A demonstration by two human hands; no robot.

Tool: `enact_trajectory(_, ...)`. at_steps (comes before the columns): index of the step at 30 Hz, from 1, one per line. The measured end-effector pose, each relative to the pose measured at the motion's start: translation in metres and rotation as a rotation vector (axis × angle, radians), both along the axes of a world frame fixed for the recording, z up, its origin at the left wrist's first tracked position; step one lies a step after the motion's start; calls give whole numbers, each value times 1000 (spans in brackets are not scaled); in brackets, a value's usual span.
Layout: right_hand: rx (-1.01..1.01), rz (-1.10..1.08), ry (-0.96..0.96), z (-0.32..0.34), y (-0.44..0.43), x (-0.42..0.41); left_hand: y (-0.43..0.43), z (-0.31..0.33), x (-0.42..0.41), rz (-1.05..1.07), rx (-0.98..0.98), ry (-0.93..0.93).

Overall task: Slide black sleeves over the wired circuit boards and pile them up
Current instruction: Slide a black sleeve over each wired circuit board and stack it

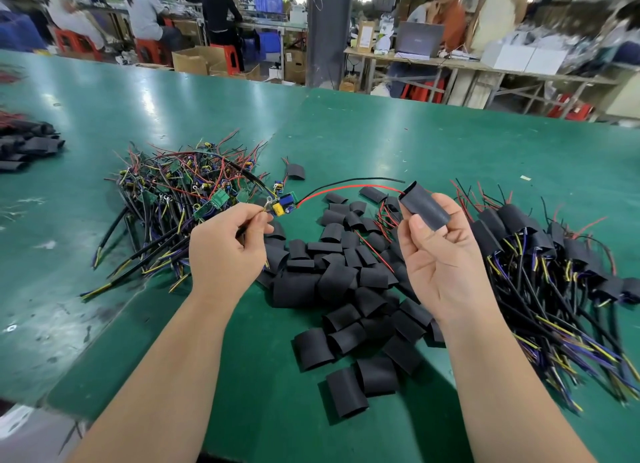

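Observation:
My left hand (225, 251) pinches the wires of a small circuit board (282, 204) with a yellow and a blue part, held above the table. Its red and black leads (349, 185) arc rightward to a black sleeve (424, 208) gripped by my right hand (441, 258); the red lead's tip meets the sleeve's open mouth. Loose black sleeves (346, 289) lie heaped between my hands. Bare wired boards (180, 192) form a tangle on the left. Sleeved boards (540, 255) are piled on the right.
A green table (398, 140) carries everything. Another heap of black sleeves (24, 147) lies at the far left edge. One sleeved piece (296, 171) lies alone behind the boards. People sit at benches beyond the table's far edge.

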State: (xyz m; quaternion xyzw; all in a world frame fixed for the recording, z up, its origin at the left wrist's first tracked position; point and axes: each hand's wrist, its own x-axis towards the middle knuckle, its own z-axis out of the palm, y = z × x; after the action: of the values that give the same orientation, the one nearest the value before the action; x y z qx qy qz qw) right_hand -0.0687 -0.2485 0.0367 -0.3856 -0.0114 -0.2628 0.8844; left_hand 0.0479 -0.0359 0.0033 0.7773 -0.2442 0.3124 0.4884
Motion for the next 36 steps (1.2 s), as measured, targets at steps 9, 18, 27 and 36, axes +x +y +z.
enact_trajectory(9, 2, 40, -21, 5, -7, -5, -3, 0, -4, -84, 218, -25)
enact_trajectory(18, -171, 112, 143, -4, 16, 4, -18, 7, -22, -214, 106, 43)
enact_trajectory(27, -296, 247, 118, -12, 19, 7, -23, 10, -30, -324, 28, 111)
enact_trajectory(36, -193, 351, 114, -19, 31, 10, -27, 10, -34, -396, 52, 138)
